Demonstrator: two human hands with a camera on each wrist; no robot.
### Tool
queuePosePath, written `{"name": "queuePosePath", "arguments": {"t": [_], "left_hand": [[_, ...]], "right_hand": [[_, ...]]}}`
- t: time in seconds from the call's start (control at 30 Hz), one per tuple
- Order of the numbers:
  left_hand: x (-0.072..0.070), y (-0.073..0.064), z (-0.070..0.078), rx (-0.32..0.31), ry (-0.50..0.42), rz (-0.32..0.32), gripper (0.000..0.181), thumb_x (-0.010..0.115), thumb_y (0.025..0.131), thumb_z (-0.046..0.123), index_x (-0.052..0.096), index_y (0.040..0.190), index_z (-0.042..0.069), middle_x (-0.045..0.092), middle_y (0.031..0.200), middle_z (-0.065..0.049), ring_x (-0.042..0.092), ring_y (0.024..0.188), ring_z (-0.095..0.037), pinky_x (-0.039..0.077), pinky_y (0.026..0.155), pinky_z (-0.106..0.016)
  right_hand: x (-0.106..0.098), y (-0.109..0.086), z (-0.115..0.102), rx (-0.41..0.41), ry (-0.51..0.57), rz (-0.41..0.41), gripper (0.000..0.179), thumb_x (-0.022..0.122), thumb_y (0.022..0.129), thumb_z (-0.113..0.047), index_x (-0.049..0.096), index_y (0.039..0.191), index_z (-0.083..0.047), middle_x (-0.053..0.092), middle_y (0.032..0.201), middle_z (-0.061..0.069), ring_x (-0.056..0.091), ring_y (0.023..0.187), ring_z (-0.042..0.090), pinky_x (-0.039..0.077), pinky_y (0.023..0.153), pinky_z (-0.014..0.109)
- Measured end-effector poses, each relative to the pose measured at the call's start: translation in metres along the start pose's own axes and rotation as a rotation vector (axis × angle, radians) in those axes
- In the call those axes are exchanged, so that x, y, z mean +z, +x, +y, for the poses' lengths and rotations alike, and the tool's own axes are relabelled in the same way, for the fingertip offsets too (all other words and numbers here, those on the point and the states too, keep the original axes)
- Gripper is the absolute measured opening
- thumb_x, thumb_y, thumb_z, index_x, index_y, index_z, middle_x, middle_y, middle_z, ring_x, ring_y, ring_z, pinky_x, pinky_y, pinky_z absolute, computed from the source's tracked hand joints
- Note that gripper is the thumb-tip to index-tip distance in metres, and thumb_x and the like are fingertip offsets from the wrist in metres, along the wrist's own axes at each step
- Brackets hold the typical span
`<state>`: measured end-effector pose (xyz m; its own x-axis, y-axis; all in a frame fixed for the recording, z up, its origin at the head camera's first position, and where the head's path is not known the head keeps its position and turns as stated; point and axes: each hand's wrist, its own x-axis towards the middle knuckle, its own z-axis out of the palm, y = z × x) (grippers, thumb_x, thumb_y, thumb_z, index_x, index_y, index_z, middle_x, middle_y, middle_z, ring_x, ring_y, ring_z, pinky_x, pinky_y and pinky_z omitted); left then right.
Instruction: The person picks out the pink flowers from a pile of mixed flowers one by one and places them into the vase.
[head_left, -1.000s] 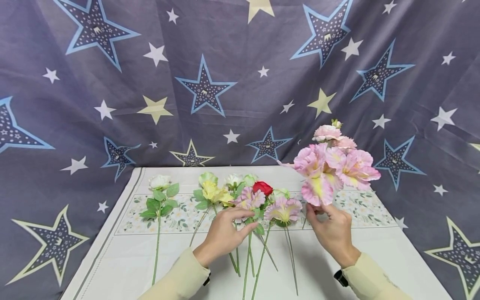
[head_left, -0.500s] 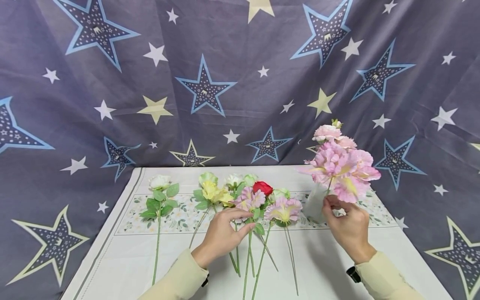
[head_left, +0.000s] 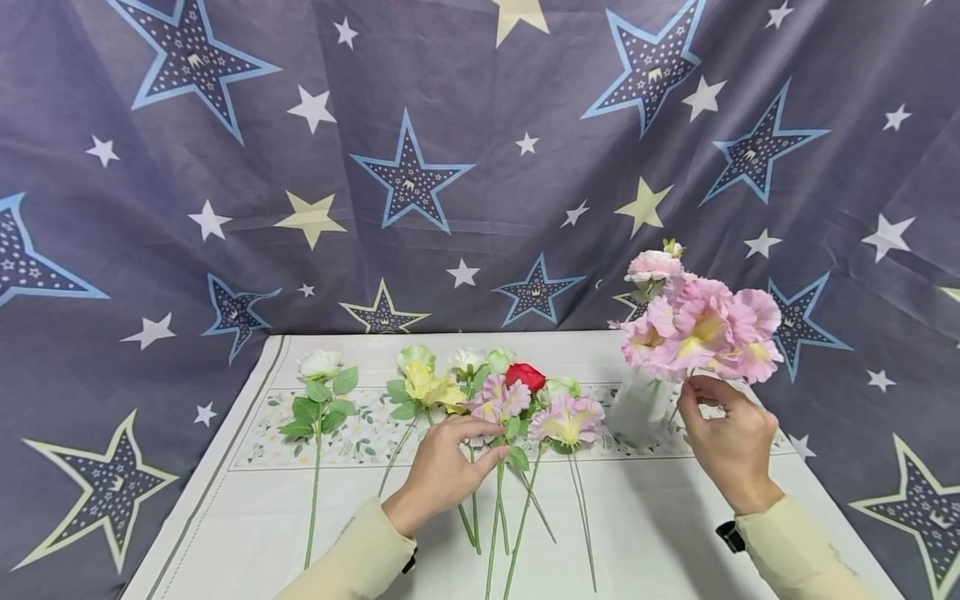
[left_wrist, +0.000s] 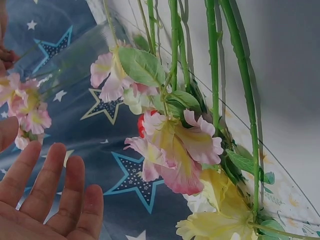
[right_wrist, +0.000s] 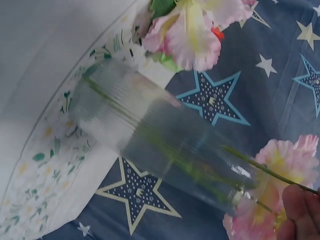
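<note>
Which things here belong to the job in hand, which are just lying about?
In the job:
pink flower, pinched by the right hand
glass vase with stems inside
loose flowers, probably, with the open left hand close by

Just around:
starry backdrop
white tablecloth
black wrist strap

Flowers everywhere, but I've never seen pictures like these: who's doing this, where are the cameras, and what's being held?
No robot here, just a person working bare-handed. The wide picture comes from a camera on the head; the two tilted ones from cameras on each wrist. On the table lie loose flowers in white, yellow, red and pink. The right hand pinches a pink flower by its stem, near a clear vase that holds other pink blooms. The left hand, by the loose flowers, holds nothing.
</note>
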<state>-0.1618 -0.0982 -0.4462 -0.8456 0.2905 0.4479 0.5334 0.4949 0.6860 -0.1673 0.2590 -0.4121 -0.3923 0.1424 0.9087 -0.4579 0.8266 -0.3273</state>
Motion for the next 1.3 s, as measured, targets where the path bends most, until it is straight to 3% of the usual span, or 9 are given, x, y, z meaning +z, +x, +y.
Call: {"name": "queuePosePath", "arguments": {"t": [0.23, 0.4, 0.5, 0.6, 0.7, 0.8, 0.93, 1.07, 1.3], "left_hand": [[0.0, 0.0, -0.001, -0.002, 0.009, -0.001, 0.023, 0.087, 0.084, 0.022, 0.081, 0.105, 0.021, 0.076, 0.107, 0.005, 0.069, 0.106, -0.017, 0.054, 0.097, -0.042], [0.0, 0.0, -0.001, 0.014, 0.013, 0.01, 0.023, 0.087, 0.083, 0.021, 0.081, 0.105, 0.02, 0.076, 0.106, 0.005, 0.07, 0.105, -0.017, 0.055, 0.096, -0.043], [0.001, 0.0, -0.002, 0.031, 0.018, 0.016, 0.022, 0.087, 0.084, 0.02, 0.081, 0.105, 0.019, 0.077, 0.106, 0.005, 0.07, 0.104, -0.017, 0.055, 0.095, -0.043], [0.002, 0.0, -0.003, 0.031, 0.013, 0.012, 0.022, 0.087, 0.084, 0.02, 0.081, 0.105, 0.019, 0.077, 0.106, 0.005, 0.07, 0.103, -0.016, 0.055, 0.095, -0.042], [0.002, 0.0, -0.002, 0.009, -0.001, 0.003, 0.023, 0.087, 0.083, 0.02, 0.081, 0.105, 0.02, 0.076, 0.106, 0.006, 0.069, 0.104, -0.014, 0.055, 0.095, -0.04], [0.001, 0.0, -0.002, 0.007, -0.006, 0.004, 0.023, 0.088, 0.083, 0.02, 0.081, 0.105, 0.02, 0.076, 0.105, 0.007, 0.069, 0.103, -0.013, 0.055, 0.094, -0.039], [0.0, 0.0, -0.003, 0.022, 0.005, 0.013, 0.023, 0.088, 0.083, 0.021, 0.081, 0.105, 0.019, 0.076, 0.105, 0.006, 0.069, 0.102, -0.013, 0.055, 0.093, -0.038], [0.0, 0.0, -0.003, 0.033, 0.017, 0.017, 0.024, 0.088, 0.083, 0.021, 0.081, 0.105, 0.018, 0.077, 0.105, 0.005, 0.07, 0.102, -0.013, 0.055, 0.093, -0.038], [0.0, -0.001, -0.004, 0.023, 0.004, 0.013, 0.023, 0.087, 0.084, 0.019, 0.081, 0.106, 0.018, 0.077, 0.106, 0.005, 0.069, 0.103, -0.013, 0.055, 0.094, -0.038]], "right_hand": [[-0.004, 0.011, 0.008, -0.026, -0.029, 0.019, 0.009, 0.071, 0.083, -0.006, 0.076, 0.087, 0.002, 0.075, 0.074, 0.014, 0.066, 0.06, 0.031, 0.037, 0.069, 0.009], [-0.006, 0.022, 0.013, -0.077, -0.078, 0.045, 0.018, 0.069, 0.085, -0.014, 0.071, 0.087, 0.004, 0.071, 0.072, 0.02, 0.067, 0.06, 0.037, 0.042, 0.057, 0.032], [-0.006, 0.029, 0.013, -0.097, -0.114, 0.054, 0.022, 0.068, 0.084, -0.016, 0.068, 0.09, 0.004, 0.068, 0.07, 0.022, 0.064, 0.06, 0.043, 0.038, 0.049, 0.051], [-0.005, 0.036, 0.01, -0.071, -0.117, 0.049, 0.022, 0.069, 0.085, -0.014, 0.065, 0.096, 0.006, 0.067, 0.079, 0.024, 0.065, 0.073, 0.048, 0.042, 0.055, 0.063], [-0.003, 0.043, 0.006, -0.048, -0.095, 0.052, 0.021, 0.068, 0.088, -0.012, 0.063, 0.096, 0.006, 0.066, 0.093, 0.026, 0.064, 0.095, 0.048, 0.045, 0.072, 0.068], [-0.001, 0.049, 0.004, -0.069, -0.06, 0.071, 0.018, 0.066, 0.089, -0.011, 0.063, 0.093, 0.006, 0.063, 0.097, 0.026, 0.059, 0.107, 0.047, 0.042, 0.089, 0.064], [0.002, 0.055, 0.0, -0.08, 0.02, 0.134, 0.011, 0.066, 0.086, -0.005, 0.065, 0.088, 0.006, 0.064, 0.088, 0.025, 0.06, 0.098, 0.044, 0.042, 0.097, 0.042], [0.003, 0.058, -0.004, -0.077, 0.066, 0.175, 0.013, 0.066, 0.086, -0.004, 0.068, 0.087, 0.008, 0.066, 0.081, 0.024, 0.063, 0.083, 0.04, 0.04, 0.094, 0.018], [0.005, 0.055, -0.003, -0.061, 0.04, 0.081, 0.008, 0.066, 0.086, 0.003, 0.069, 0.088, 0.01, 0.068, 0.08, 0.024, 0.066, 0.081, 0.04, 0.038, 0.092, 0.009]]}}
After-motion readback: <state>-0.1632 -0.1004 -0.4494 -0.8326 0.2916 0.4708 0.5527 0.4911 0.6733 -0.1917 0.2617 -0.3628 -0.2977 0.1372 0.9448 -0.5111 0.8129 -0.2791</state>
